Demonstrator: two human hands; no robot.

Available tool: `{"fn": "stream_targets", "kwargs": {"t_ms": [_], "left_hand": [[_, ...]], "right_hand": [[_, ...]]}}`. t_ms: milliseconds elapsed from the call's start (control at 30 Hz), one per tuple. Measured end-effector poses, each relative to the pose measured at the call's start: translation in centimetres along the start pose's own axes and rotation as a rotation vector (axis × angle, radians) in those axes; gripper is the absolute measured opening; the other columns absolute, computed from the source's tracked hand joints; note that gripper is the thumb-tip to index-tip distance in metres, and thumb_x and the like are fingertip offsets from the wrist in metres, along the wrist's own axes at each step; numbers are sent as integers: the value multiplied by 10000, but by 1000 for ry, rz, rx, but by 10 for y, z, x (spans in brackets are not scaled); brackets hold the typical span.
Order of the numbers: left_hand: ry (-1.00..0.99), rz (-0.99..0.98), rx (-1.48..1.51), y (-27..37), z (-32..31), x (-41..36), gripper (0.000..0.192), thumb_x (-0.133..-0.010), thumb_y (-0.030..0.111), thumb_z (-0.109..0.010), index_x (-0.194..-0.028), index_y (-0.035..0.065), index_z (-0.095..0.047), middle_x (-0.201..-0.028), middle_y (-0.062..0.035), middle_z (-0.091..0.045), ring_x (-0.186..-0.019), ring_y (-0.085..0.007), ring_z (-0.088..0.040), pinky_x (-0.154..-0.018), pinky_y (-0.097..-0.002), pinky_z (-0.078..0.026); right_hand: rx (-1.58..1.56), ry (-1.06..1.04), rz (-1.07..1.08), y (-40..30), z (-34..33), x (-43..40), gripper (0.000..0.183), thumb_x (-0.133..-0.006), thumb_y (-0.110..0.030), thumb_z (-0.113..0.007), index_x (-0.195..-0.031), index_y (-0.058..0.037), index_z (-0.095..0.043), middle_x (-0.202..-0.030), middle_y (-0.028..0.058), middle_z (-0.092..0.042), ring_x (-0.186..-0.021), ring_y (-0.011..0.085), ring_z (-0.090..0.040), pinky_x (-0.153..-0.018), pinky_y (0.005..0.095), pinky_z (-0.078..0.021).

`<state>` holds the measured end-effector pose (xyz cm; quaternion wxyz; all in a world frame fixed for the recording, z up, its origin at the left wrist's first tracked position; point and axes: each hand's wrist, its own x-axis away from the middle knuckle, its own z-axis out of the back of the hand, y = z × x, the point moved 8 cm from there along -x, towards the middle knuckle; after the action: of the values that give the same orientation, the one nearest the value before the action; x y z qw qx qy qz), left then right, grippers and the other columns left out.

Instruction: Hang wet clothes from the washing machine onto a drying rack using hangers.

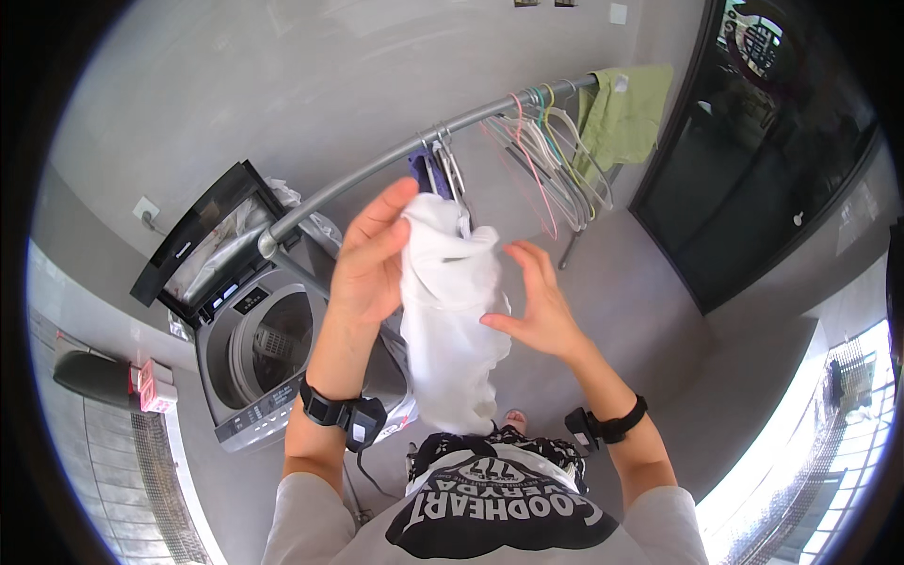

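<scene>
A white cloth garment [452,304] hangs down in front of me, bunched at its top. My left hand [374,258] grips its upper left edge between thumb and fingers. On the garment's right side, my right hand [537,304] has its thumb and fingers spread apart, with nothing between them; the thumb tip is close to the cloth, and I cannot tell whether it touches. Behind the garment's top, a purple item [429,171] and several hangers hang from a grey metal clothes rail [353,173].
A top-loading washing machine [275,346] stands at the left, its lid [212,233] raised. Pink, white and green hangers [558,162] and a green garment [628,120] hang farther right on the rail. A dark framed door [748,162] is at the right.
</scene>
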<state>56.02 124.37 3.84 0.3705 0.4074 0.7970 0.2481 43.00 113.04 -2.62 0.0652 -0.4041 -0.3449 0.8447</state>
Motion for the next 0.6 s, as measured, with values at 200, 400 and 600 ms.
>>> {"fn": "stream_targets", "kwargs": {"t_ms": [200, 400, 600], "left_hand": [[41, -126, -32, 25, 9, -14, 347, -871, 14, -525, -1209, 88, -513, -1130, -132, -584, -1039, -240, -576, -890, -375, -482], [290, -192, -301, 62, 60, -15, 317, -860, 7, -535, -1167, 84, -522, -1074, -107, -572, -1016, -222, -562, -895, -349, -463], [-141, 147, -1537, 2, 48, 28, 975, -597, 40, -700, -1429, 93, -195, -1461, -179, -151, -1375, -287, -145, -1074, -407, -243]], "right_hand": [[-469, -591, -479, 81, -64, 28, 273, -886, -166, -553, -1120, -33, -510, -968, 0, -583, -907, 70, -524, -788, 235, -434], [-1014, -385, -749, 48, -64, -1, 209, -968, -214, -420, -1047, -48, -520, -928, 23, -601, -805, 107, -591, -714, 266, -491], [-1281, -241, -731, 2, -81, -63, 188, -972, -210, -395, -990, -47, -488, -940, 89, -595, -826, 198, -639, -701, 318, -530]]}}
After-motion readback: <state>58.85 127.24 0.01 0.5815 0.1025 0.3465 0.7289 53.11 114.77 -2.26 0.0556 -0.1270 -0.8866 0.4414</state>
